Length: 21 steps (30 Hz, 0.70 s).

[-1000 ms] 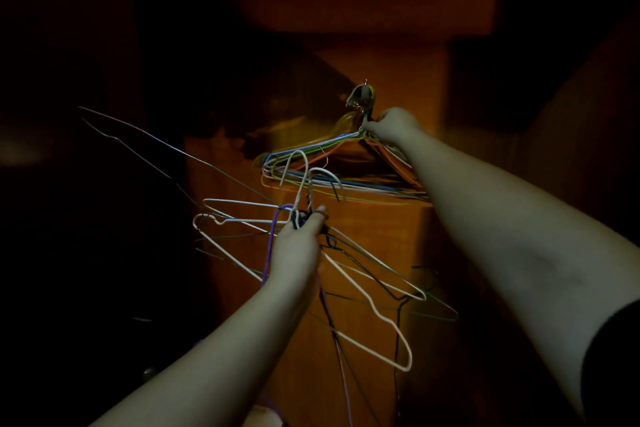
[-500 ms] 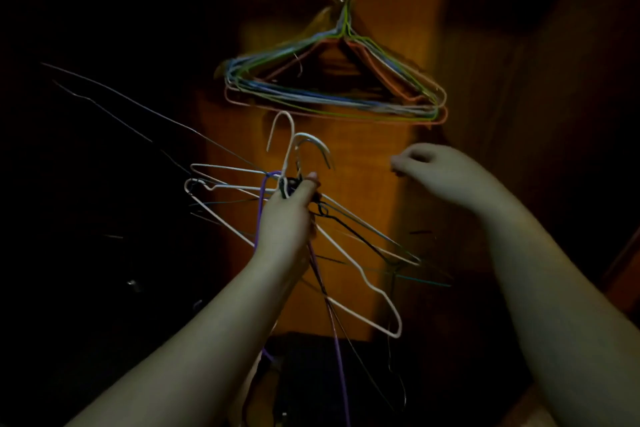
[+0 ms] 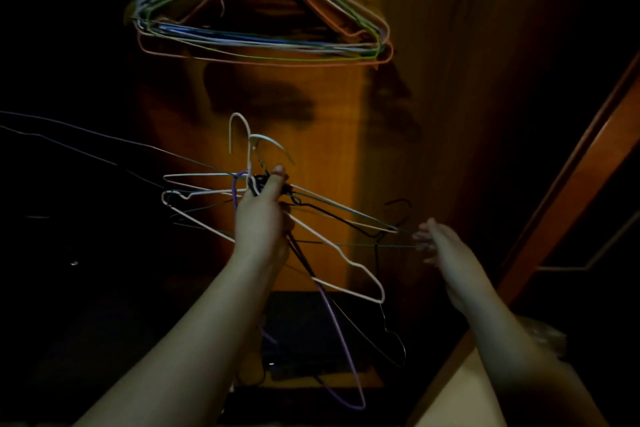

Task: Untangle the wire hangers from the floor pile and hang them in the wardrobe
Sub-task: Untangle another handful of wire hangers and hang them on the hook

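Gripping tangled hangers (image 3: 311, 246) at necks, left hand (image 3: 261, 218) centre. Right hand (image 3: 437, 246) loose, fingers straight, touching thin wire tips at bundle's right edge; nothing held. Hung hangers (image 3: 263, 28) far, above, in wardrobe (image 3: 450, 80). Risk: pulling one wire drags interlocked hooks, spilling bundle; dim light hides crossings.

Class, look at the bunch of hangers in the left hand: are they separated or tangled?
Tangled. The left hand grips the hangers at their necks, and their frames cross at different angles.
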Tool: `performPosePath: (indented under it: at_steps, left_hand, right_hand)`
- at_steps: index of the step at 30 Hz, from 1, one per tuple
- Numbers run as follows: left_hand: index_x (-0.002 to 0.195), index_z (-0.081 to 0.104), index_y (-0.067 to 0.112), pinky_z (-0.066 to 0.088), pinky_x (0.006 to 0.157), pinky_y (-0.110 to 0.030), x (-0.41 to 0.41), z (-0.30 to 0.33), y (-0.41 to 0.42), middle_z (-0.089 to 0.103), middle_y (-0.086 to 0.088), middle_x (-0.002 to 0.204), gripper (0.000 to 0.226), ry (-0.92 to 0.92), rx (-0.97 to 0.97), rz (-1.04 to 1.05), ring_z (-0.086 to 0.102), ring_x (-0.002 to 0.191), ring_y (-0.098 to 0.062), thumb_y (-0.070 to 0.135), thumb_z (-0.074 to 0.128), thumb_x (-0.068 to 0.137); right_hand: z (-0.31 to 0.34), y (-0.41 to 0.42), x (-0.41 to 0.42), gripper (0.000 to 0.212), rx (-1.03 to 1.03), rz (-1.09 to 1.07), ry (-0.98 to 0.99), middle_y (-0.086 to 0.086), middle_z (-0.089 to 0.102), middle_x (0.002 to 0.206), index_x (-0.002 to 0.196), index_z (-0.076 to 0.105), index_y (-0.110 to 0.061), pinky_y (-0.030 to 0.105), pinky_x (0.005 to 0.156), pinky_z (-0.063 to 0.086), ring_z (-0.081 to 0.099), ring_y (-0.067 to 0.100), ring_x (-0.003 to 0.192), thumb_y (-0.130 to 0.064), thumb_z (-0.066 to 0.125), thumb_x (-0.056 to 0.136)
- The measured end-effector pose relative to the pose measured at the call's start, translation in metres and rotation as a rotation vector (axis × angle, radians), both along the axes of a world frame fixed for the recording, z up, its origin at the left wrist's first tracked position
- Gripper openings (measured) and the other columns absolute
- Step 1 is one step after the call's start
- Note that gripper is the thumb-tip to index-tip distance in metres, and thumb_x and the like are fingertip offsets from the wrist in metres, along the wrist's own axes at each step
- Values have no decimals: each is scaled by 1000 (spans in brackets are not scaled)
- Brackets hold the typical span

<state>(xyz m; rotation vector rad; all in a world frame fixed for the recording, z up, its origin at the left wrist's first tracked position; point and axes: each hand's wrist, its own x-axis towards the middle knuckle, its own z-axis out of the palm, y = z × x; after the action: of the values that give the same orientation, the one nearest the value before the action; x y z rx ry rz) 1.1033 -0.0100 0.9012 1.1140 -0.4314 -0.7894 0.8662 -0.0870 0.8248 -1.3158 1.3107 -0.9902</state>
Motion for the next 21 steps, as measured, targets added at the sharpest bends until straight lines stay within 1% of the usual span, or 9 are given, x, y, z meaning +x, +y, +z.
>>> performPosePath:
  at_steps: [3,7,9,11,12,14,16,18,21]
  left_hand:
    - [96,65,20,31,48,-25,-7,-9,-1,69,10,69,13,9,4,-36,42,53,-10,33,65,93]
    - [101,65,19,33,53,-28,-15,-18,-3,67,11,68,18,27,6,-71,45,57,-11,34,66,92]
    - [103,64,17,33,52,-26,-18,-19,-5,65,11,67,20,24,6,-84,45,56,-9,35,65,93]
    - [106,63,14,33,50,-25,-17,-18,-7,62,11,66,24,27,-6,-85,44,53,-8,34,64,93]
    - [106,62,13,32,50,-25,-16,-19,-8,62,12,64,24,25,-9,-80,43,52,-8,34,64,94]
    - [101,63,16,34,52,-25,-13,-19,-10,64,13,64,19,24,-4,-68,45,53,-7,34,64,94]
    - [98,65,20,36,56,-25,-11,-20,-13,66,12,70,15,41,-1,-62,47,58,-7,34,64,94]
    - [98,65,20,37,56,-25,-8,-20,-17,64,10,75,16,73,-8,-68,47,57,-7,34,64,94]
    - [91,62,17,33,50,-24,-5,-21,-27,54,8,66,17,152,-50,-115,42,47,-6,34,63,95]
  right_hand:
    - [6,-6,-11,39,66,95,-124,-1,72,109,112,62,-23,35,89,43,65,14,103,-47,34,102]
    - [9,-6,-18,41,107,184,-190,0,73,108,112,63,-18,35,90,44,66,13,102,-45,34,101]
    - [2,-6,-18,37,126,70,-308,2,72,105,105,63,-17,34,86,45,66,13,96,-42,36,102]
    - [-8,-5,-19,25,162,-144,-453,4,65,96,96,59,-15,29,73,48,62,14,81,-31,41,102]
    - [-16,-5,-20,19,176,-213,-466,5,61,92,92,56,-15,27,66,48,59,15,76,-24,43,101]
    - [-27,0,-21,16,213,-178,-370,5,58,87,89,56,-14,26,61,46,56,16,72,-14,43,99]
    - [-34,9,-20,18,255,-25,-274,8,61,88,91,57,-11,28,66,47,58,17,74,-6,41,98]
    - [-34,17,-17,21,273,112,-221,11,64,94,95,58,-10,28,73,49,62,18,81,-2,39,99]
    - [-27,21,-13,19,267,214,-157,8,71,97,99,64,-11,31,83,49,68,19,89,-13,46,99]
